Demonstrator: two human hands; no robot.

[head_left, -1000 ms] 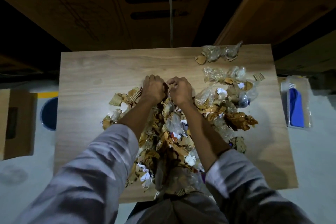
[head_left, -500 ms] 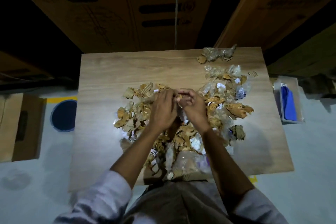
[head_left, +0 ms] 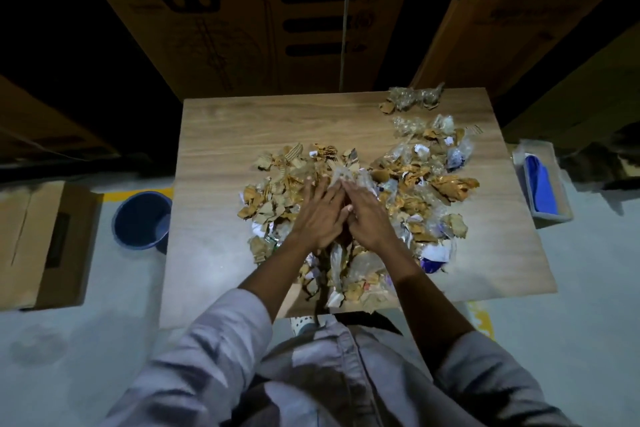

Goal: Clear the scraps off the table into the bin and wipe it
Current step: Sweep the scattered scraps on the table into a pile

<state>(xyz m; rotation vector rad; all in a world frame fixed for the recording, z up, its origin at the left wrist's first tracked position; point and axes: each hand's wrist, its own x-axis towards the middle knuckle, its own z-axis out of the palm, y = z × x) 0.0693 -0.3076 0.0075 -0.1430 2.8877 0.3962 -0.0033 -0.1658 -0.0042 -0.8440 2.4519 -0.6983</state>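
A heap of torn cardboard, paper and clear plastic scraps [head_left: 412,191] covers the middle and right of the wooden table [head_left: 225,135]. My left hand [head_left: 317,215] and my right hand [head_left: 365,215] lie side by side on top of the heap, fingers straight and pointing away from me, touching a clear plastic piece at their tips. Neither hand grips anything. A smaller cluster of scraps [head_left: 412,100] sits at the table's far right corner. The blue bin [head_left: 142,220] stands on the floor just left of the table.
A cardboard box [head_left: 41,243] sits on the floor left of the bin. A clear tray with a blue cloth [head_left: 540,187] rests on the floor to the right. Large cartons [head_left: 242,10] stand behind the table. The table's left part is bare wood.
My hands were curled together on scraps at the far side of the heap; they drew nearer to me and now lie flat with straight fingers. The view has pulled back and risen.
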